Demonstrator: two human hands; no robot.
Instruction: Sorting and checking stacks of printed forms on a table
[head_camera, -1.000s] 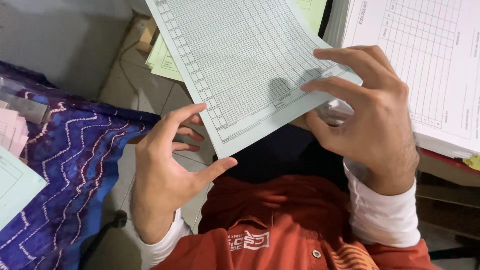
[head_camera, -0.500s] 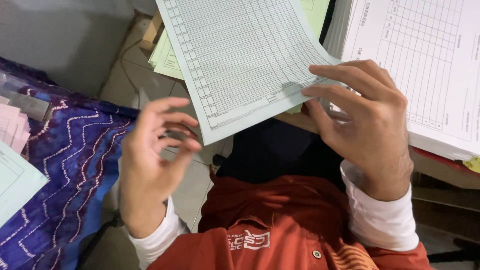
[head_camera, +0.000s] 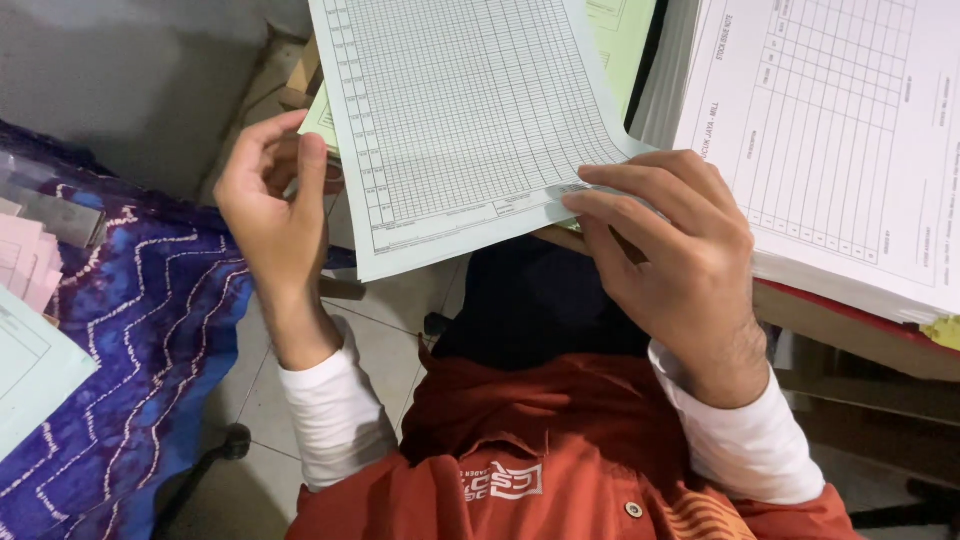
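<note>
A blue patterned cloth (head_camera: 150, 330) covers the surface at your left, and a thick stack of white forms (head_camera: 840, 140) lies at your right. Between them, your right hand (head_camera: 680, 260) pinches the pale green ruled sheet (head_camera: 460, 120) by its lower corner, while your left hand (head_camera: 275, 200), fingers loosely curled and holding nothing, hovers just beside its left edge.

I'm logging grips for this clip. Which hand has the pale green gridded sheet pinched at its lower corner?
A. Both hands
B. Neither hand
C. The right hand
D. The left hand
C: the right hand pinches the sheet's lower corner; the left hand is beside its edge, contact unclear.
</note>
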